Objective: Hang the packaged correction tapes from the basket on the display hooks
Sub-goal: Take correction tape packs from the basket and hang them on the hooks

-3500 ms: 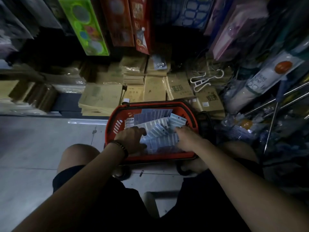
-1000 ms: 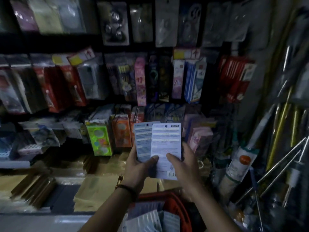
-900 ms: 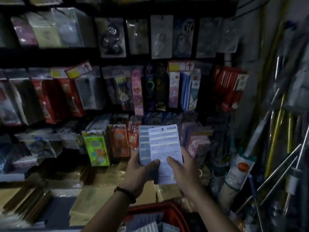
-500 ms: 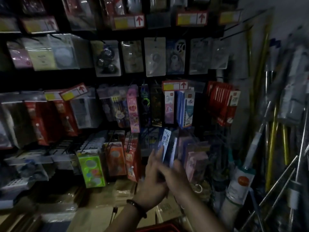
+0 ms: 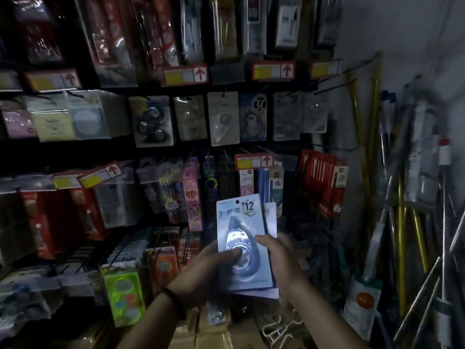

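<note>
I hold a small stack of packaged correction tapes [image 5: 242,238] upright in front of the display, front side facing me, with a light blue card marked 12 and a clear blister. My left hand [image 5: 203,270] grips the stack from the left, thumb on the blister. My right hand [image 5: 279,258] grips its right edge. Other correction tape packs [image 5: 222,118] hang on hooks in the row above. Two bare hooks [image 5: 334,84] stick out at the right end of that row. The basket is out of view.
Hanging stationery packs fill the rack, with yellow and red price tags [image 5: 186,74] on the rails. Red pencil boxes [image 5: 324,182] hang to the right. Metal poles and mops [image 5: 402,222] lean at the right. Brown envelopes [image 5: 214,333] and white hangers [image 5: 279,331] lie below.
Both hands lifted the packs out of the red basket and up to the rack. The stack has turned from its printed back to its front. My view rose from the floor to the hooks.
</note>
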`<state>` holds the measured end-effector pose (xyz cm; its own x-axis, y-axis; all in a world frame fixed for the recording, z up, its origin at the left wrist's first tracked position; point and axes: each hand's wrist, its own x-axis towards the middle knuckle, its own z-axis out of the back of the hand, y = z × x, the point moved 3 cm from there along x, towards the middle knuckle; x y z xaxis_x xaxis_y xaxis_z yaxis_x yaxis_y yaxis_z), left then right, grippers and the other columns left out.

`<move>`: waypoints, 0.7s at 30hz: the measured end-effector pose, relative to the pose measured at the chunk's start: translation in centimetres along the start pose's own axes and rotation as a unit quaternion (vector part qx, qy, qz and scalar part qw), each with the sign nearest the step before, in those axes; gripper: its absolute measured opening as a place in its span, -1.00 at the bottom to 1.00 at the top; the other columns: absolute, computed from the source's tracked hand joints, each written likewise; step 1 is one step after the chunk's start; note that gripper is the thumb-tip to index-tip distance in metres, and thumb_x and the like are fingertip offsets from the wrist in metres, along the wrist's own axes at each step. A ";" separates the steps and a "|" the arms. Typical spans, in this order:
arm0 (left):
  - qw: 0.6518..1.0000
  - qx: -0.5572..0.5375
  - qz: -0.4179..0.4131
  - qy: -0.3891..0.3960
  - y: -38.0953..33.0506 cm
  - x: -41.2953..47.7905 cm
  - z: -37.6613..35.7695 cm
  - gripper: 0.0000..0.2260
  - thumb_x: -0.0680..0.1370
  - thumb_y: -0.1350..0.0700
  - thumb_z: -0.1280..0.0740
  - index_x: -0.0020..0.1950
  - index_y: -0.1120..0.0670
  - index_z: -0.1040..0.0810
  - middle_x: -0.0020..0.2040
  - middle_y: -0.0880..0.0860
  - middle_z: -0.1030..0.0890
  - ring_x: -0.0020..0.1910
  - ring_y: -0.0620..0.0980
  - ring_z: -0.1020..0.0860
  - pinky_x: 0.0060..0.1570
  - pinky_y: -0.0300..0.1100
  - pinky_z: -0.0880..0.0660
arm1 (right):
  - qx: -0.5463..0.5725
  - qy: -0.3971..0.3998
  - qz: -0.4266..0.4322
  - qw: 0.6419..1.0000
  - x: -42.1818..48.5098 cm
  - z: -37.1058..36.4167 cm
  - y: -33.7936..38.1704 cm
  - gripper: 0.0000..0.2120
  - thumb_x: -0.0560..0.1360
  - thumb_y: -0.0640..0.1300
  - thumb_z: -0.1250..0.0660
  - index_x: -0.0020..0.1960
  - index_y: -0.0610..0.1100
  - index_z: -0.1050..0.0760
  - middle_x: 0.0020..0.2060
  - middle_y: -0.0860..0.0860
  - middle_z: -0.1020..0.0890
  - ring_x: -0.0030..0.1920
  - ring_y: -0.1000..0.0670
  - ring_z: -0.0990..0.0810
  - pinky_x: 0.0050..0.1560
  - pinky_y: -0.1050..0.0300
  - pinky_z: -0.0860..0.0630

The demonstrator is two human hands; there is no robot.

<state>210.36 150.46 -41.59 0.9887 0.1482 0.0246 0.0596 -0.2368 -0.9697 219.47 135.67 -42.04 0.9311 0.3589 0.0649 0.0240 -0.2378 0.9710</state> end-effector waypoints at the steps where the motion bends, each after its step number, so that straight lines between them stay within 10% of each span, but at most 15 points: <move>1: 0.999 -0.024 0.012 0.016 0.1 -0.1 -0.5 -0.55 0.53 0.22 -0.47 0.41 0.28 -0.54 0.28 0.35 -0.66 0.22 0.34 -0.68 0.22 0.22 -0.63 | -0.003 -0.002 0.006 1.000 0.2 0.1 0.4 -0.57 0.32 0.06 -0.48 0.11 -0.14 -0.64 0.05 -0.13 -0.73 0.07 -0.20 -0.73 0.19 -0.23 -0.62; 4: 0.998 -0.041 -0.016 0.033 0.4 0.2 -1.1 -0.65 0.64 0.26 -0.40 0.42 0.28 -0.54 0.33 0.37 -0.62 0.30 0.39 -0.62 0.39 0.38 -0.48 | -0.066 0.000 0.093 0.993 0.6 0.2 2.1 -0.78 0.47 -0.06 -0.46 0.11 0.03 -0.62 0.01 0.00 -0.74 0.04 -0.10 -0.73 0.17 -0.30 -0.63; 10: 0.987 0.063 -0.135 -0.064 -2.6 1.1 -2.8 -0.55 0.53 0.23 -0.53 0.39 0.05 -0.51 0.27 0.13 -0.71 0.23 0.20 -0.70 0.22 0.28 -0.62 | -0.321 -0.075 0.391 0.859 -2.4 2.4 5.4 -0.41 0.44 0.01 -0.49 0.42 0.05 -0.38 0.23 0.14 -0.37 0.23 0.21 -0.46 0.11 0.22 -0.56; 13: 0.978 0.088 -0.170 -0.085 -4.2 1.7 -3.9 -0.51 0.45 0.20 -0.60 0.32 0.03 -0.52 0.23 0.09 -0.71 0.19 0.10 -0.72 0.12 0.17 -0.69 | -0.408 0.014 0.380 0.830 -3.1 1.9 6.6 -0.25 0.43 0.14 -0.46 0.56 0.10 -0.29 0.37 0.20 -0.29 0.37 0.19 -0.40 0.24 0.25 -0.55; 21: 0.986 0.030 -0.161 -0.028 -9.0 2.5 -8.5 -0.71 0.70 0.01 -0.32 0.42 -0.01 -0.54 0.30 0.06 -0.71 0.27 0.10 -0.69 0.28 0.19 -0.61 | -0.426 -0.078 0.359 0.826 -1.8 2.0 12.1 -0.17 0.46 0.17 -0.49 0.64 0.07 -0.23 0.24 0.22 -0.34 0.19 0.21 -0.42 0.12 0.27 -0.52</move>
<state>213.44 144.82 -30.78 0.9108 0.2600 0.3207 0.3583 -0.1118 -0.9269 218.83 130.34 -30.87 0.6305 0.2641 0.7298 -0.7588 0.4076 0.5081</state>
